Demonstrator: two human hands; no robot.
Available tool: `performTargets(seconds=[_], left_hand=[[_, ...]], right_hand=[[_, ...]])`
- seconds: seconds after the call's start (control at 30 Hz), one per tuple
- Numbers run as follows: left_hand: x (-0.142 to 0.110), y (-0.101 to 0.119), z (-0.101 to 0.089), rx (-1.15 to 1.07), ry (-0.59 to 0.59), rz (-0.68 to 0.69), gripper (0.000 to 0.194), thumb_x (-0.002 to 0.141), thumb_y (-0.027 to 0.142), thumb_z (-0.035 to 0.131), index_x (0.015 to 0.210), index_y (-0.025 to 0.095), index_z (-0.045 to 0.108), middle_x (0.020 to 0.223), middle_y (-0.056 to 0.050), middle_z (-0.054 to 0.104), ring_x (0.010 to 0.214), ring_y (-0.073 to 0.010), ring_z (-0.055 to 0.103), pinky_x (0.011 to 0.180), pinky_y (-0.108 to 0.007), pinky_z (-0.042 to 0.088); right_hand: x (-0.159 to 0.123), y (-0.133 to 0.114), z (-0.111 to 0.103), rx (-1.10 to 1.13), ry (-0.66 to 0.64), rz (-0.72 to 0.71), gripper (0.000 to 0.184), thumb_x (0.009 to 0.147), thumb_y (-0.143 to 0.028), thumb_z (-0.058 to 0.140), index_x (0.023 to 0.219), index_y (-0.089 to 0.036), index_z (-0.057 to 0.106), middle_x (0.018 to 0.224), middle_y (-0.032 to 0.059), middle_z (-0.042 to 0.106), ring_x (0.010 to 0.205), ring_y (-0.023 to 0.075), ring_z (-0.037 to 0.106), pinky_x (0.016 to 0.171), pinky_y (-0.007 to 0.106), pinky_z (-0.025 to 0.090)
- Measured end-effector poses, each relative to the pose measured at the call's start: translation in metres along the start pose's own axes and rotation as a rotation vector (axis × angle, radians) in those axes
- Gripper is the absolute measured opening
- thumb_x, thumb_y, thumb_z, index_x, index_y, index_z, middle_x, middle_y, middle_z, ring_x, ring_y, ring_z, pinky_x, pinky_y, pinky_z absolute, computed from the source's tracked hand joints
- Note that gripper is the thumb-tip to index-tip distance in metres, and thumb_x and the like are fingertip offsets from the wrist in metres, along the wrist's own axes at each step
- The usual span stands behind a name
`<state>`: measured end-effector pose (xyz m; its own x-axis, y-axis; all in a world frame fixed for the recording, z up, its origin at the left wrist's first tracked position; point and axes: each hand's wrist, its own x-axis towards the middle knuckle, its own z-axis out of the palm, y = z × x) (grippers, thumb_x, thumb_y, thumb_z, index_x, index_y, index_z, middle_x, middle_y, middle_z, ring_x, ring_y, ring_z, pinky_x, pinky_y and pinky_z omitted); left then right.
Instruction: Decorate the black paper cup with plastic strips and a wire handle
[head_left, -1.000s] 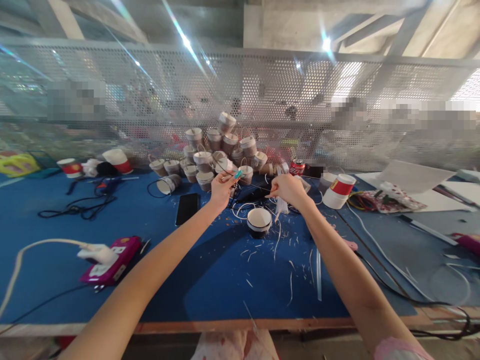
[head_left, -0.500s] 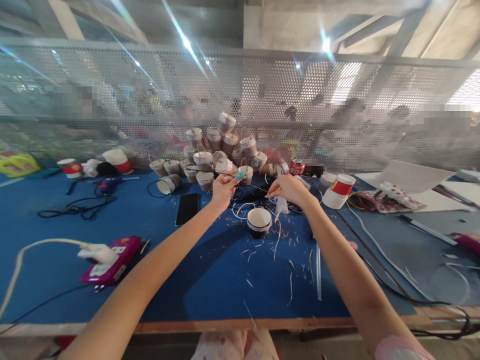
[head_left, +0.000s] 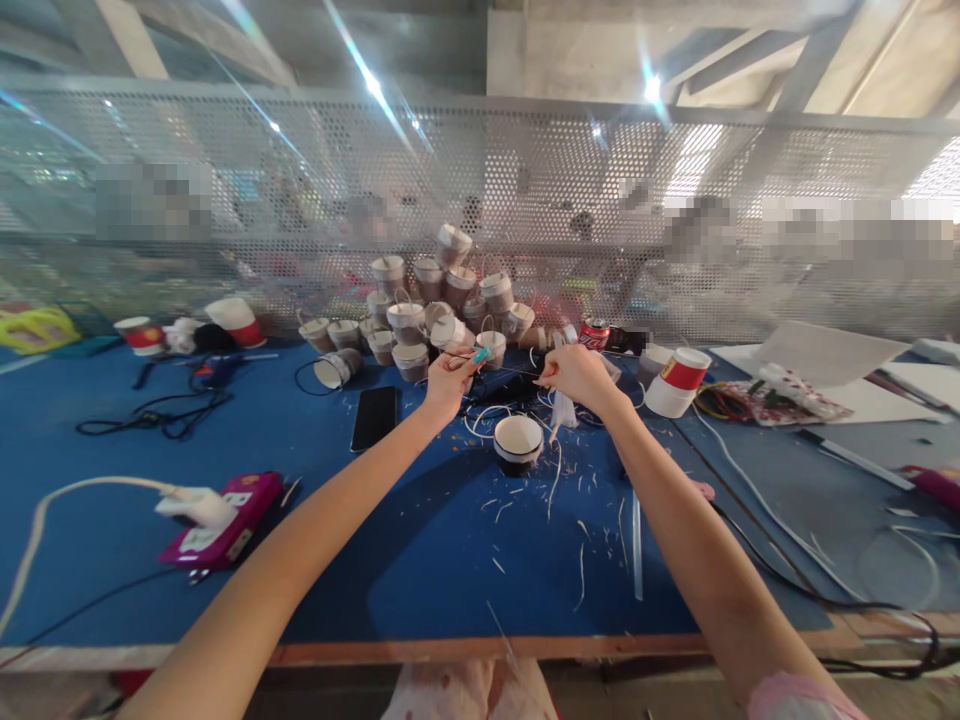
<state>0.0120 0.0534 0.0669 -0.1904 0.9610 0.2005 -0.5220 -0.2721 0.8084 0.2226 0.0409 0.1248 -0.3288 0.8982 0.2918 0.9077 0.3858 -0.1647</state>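
Observation:
A thin cord [head_left: 512,370] stretches between my two hands above the blue table. My left hand [head_left: 448,385], fingers closed, grips one end; a small teal object [head_left: 481,355] shows at its fingertips, too small to name. Thumb and fingers of my right hand [head_left: 576,375] pinch the other end. Below and between them stands a small round cup [head_left: 517,440], pale inside with a dark lower part, touched by neither hand. Behind my left hand rises a stack of small grey-white buckets [head_left: 409,320] with thin loop handles.
A black phone [head_left: 374,420] lies left of my left forearm. Farther left is a purple power strip [head_left: 225,520] with a white plug. White scraps [head_left: 581,575] litter the blue table [head_left: 427,560]. A red-and-white cup [head_left: 679,382] stands right, and a perforated metal screen [head_left: 540,190] borders the back.
Both hands have shifted slightly, the right one a little up and to the right. The cord between them now runs more level. The cup and stacked buckets have stayed in place.

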Motion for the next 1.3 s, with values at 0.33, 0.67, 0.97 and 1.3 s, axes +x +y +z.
performTargets(seconds=[0.33,0.67,0.97,1.3], left_hand=[[0.0,-0.001,-0.001,0.031,-0.03,0.011,0.044,0.039,0.022,0.088,0.073,0.013,0.062,0.059,0.001,0.068,0.057,-0.0112,0.065,0.053,-0.02,0.046],[-0.006,-0.001,0.003,0.092,-0.057,0.037,0.046,0.04,0.025,0.087,0.076,0.014,0.062,0.061,0.002,0.069,0.059,-0.0121,0.065,0.051,-0.019,0.044],[-0.006,-0.002,0.004,0.086,-0.037,0.042,0.043,0.04,0.023,0.087,0.073,0.014,0.062,0.058,0.002,0.067,0.054,-0.0102,0.061,0.05,-0.02,0.041],[-0.012,-0.002,0.007,0.102,-0.052,0.03,0.043,0.04,0.023,0.087,0.072,0.013,0.061,0.056,0.002,0.066,0.052,-0.0094,0.06,0.048,-0.019,0.042]], right_hand=[[-0.001,-0.004,-0.001,0.125,-0.029,-0.103,0.018,0.077,-0.034,0.067,0.089,-0.023,0.073,0.089,0.0028,0.072,0.084,0.0168,0.064,0.067,0.023,0.044],[0.001,-0.012,0.004,-0.025,-0.029,0.14,0.016,0.069,-0.036,0.072,0.077,-0.022,0.074,0.078,0.0047,0.072,0.075,0.0193,0.066,0.058,0.023,0.041],[-0.002,-0.019,0.007,0.03,-0.003,0.005,0.018,0.072,-0.038,0.071,0.074,-0.021,0.071,0.077,0.004,0.07,0.075,0.0174,0.063,0.057,0.022,0.038],[0.0,-0.015,0.012,0.072,-0.06,-0.012,0.017,0.073,-0.036,0.068,0.065,-0.02,0.068,0.064,0.0005,0.069,0.069,0.0148,0.062,0.053,0.021,0.034]])
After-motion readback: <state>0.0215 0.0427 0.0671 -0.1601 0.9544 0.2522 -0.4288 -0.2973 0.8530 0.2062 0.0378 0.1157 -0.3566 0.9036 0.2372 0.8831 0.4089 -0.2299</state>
